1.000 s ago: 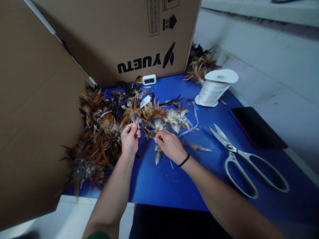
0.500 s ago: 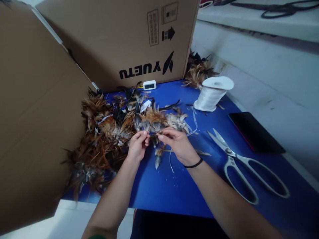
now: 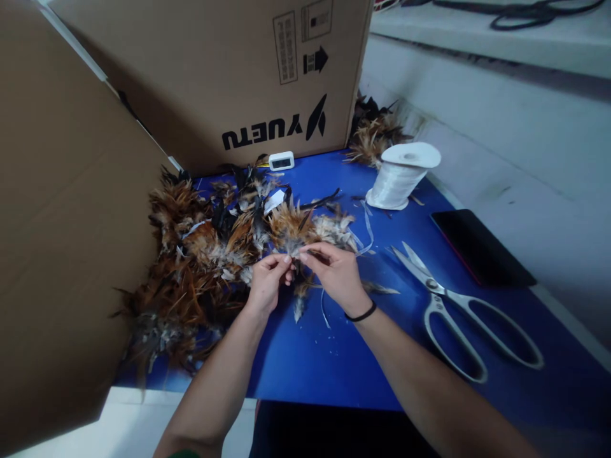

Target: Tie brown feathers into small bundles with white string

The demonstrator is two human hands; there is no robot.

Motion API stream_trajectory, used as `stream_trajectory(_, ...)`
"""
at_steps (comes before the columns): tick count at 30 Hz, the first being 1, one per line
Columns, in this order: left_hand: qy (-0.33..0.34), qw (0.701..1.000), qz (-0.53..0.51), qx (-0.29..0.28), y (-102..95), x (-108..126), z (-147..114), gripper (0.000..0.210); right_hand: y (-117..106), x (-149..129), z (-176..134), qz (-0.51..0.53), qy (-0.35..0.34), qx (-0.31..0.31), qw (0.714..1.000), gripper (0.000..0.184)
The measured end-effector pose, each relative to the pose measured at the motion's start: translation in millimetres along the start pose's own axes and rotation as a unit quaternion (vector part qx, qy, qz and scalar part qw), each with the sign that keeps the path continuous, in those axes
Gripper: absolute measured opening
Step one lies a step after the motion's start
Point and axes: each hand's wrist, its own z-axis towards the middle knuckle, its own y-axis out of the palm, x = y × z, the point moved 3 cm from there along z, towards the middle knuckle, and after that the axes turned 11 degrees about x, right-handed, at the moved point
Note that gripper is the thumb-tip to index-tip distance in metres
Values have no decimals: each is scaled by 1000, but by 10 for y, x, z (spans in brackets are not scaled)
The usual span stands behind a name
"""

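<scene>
My left hand [image 3: 270, 280] is closed in a pinch, thumb against forefinger, at the front of the feather heap. Almost touching it, my right hand [image 3: 334, 273], with a black band on the wrist, pinches too. A small fluffy grey feather [image 3: 294, 247] shows at the fingertips of both hands; its held end is mostly hidden. Behind the fingers lie brown and cream feather bunches [image 3: 289, 219]. A loose grey-brown feather [image 3: 299, 305] rests on the table just below the hands. A thin white ribbon [image 3: 369, 229] runs beside the right hand.
Large metal scissors [image 3: 434, 286] lie partly open on the blue table [image 3: 334, 375], right of my hands. Beyond them are a black phone [image 3: 482, 248] and a white ribbon spool [image 3: 398, 181]. Cardboard [image 3: 191, 70] walls the back and left. A small white digital display [image 3: 281, 160] stands behind the feathers.
My hands have come closer together, fingertips now nearly meeting at the feather. The whole view has shifted slightly, so things appear a little further left and higher.
</scene>
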Motion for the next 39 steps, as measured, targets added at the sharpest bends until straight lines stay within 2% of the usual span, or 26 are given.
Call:
stream_trajectory(4, 3, 1000, 5, -5, 0, -12, 2, 21, -2, 5, 6, -26, -13, -1, 1000, 12)
stream_trajectory(25, 43, 998, 55, 0, 12, 8, -19, 24, 35, 86, 5, -27, -25, -15, 999, 11)
stream_trajectory(35, 42, 997, 59, -10, -6, -1, 6, 24, 51, 66, -4, -6, 4, -14, 1000, 11)
stream_trajectory(39, 29, 999, 37, -2, -26, 4, 28, 24, 16, 39, 1, 2, 25, 10, 1000, 12)
